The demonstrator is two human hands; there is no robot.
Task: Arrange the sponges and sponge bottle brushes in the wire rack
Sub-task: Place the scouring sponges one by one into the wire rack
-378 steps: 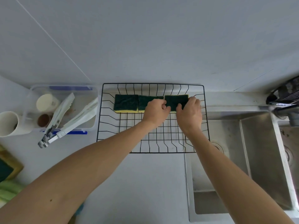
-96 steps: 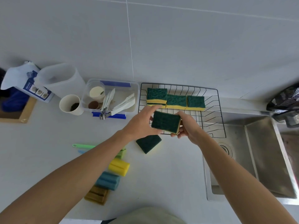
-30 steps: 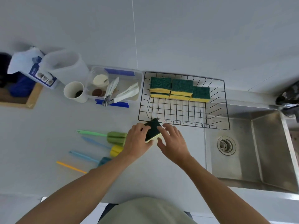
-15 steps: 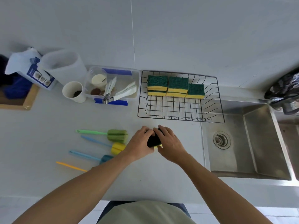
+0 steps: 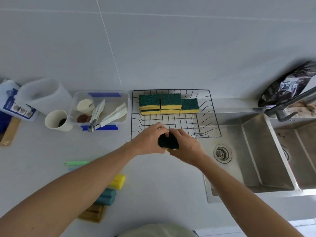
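A black wire rack stands on the counter against the wall. Along its back lie green-and-yellow sponges: two stacks of two and a single one at the right. My left hand and my right hand together grip one more green-and-yellow sponge just above the rack's front edge. Sponge bottle brushes lie on the counter at lower left, partly hidden by my left forearm: a green handle, a yellow head, a teal head and a brown head.
A steel sink with a drain sits right of the rack, a tap and a dark bag behind it. Left of the rack stand a clear box with tongs, a white cup and a jug.
Both hands have lifted the sponge off the counter and carried it up to the rack's front edge. The camera has shifted closer to the rack.
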